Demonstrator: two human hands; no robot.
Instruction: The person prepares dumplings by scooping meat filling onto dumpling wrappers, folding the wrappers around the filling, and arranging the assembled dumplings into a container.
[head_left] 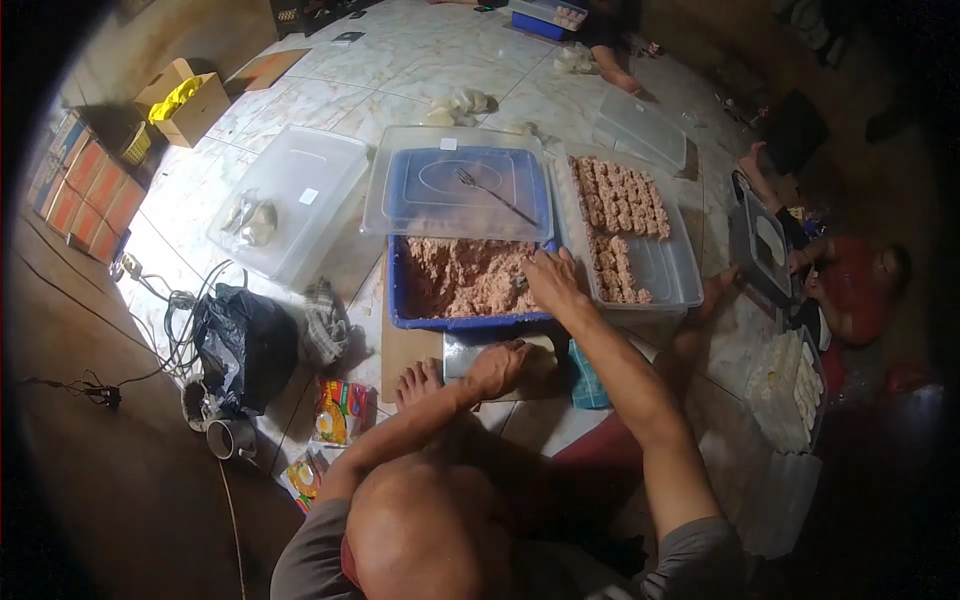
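I think I am taking some pink mince (pixel 470 275) from the blue tub (pixel 398 320).

My left hand (pixel 500 370) bends over a pale thing (pixel 541 366) in front of the tub, but I can't tell if it grips it. My right hand (pixel 553 280), well apart from it, has bent fingers in the mince at the tub's right side; I can't tell if they hold the small grey thing (pixel 520 283) there. Rows of mince lumps (pixel 620 195) fill part of the clear tray (pixel 690 295) on the right, so the next move seems to need a small, even bit. On or beside the tile floor (pixel 340 100) I see, left to right, a cardboard box (pixel 205 112), a mug (pixel 230 440), a black plastic bag (pixel 250 345), noodle packets (pixel 338 412), a fork (pixel 497 196) on a clear lid (pixel 380 205), and a person in red (pixel 855 285).
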